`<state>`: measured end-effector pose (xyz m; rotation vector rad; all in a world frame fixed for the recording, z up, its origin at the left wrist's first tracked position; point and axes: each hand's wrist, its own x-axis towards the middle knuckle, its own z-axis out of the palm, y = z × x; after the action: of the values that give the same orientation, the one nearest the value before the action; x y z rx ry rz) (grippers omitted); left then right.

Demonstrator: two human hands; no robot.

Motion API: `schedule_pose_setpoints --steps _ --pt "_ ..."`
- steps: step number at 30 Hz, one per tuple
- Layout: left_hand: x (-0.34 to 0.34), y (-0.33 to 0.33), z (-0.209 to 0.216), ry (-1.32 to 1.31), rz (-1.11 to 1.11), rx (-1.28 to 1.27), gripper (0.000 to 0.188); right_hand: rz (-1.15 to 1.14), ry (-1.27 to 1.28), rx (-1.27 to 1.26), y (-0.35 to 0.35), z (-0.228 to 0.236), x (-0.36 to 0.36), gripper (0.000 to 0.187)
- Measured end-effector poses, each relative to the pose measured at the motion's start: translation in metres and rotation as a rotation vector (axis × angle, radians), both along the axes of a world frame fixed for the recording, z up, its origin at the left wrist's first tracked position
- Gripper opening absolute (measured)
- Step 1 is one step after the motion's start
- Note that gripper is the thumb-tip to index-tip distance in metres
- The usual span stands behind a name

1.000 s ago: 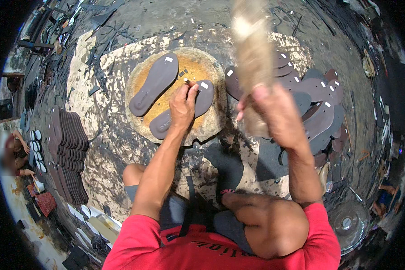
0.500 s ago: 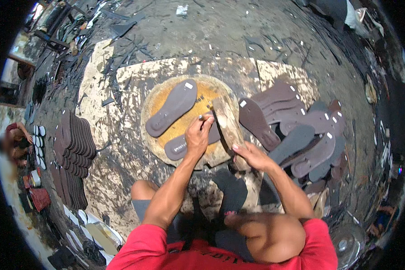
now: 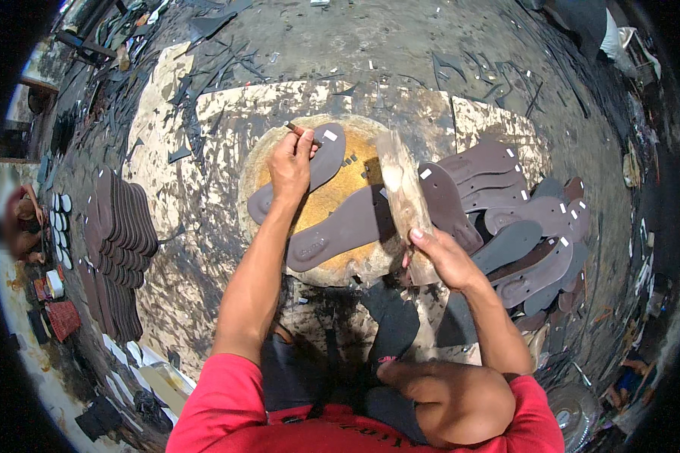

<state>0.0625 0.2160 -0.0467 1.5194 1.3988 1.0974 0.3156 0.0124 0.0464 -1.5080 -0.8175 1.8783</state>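
Note:
My left hand is closed round a short, thin rod-like tool with a reddish-brown shaft. It hovers at the upper sandal sole, brown with a white tag at its toe. A second brown sole lies below it on the round block, whose middle is yellow. Closed round the lower end of a rough, worn wooden bat is my right hand. The bat stands over the block's right side, hiding the toe end of the second sole.
Brown soles are piled right of the block, mixed with dark grey ones. Tall stacks of soles stand at left. Far left, another person sits near a red basket. Dark scraps litter the floor.
My left hand has moved with the tool from the lower sole up and left to the upper sole. The wooden bat remains in my right hand, now more upright.

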Motion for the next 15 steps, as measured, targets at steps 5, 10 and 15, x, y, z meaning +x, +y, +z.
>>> schedule_pose_setpoints --steps 5,10,15 --pt "0.006 0.0 0.005 0.185 0.012 0.163 0.021 -0.048 -0.252 0.299 0.069 0.127 -0.014 0.06" --pt "0.002 -0.006 -0.01 0.251 -0.047 0.371 0.012 -0.259 -0.233 0.713 0.1 0.127 -0.061 0.062" --pt "0.003 -0.008 -0.012 0.404 -0.036 0.578 0.023 0.452 -0.413 0.168 0.11 -0.011 -0.036 0.074"
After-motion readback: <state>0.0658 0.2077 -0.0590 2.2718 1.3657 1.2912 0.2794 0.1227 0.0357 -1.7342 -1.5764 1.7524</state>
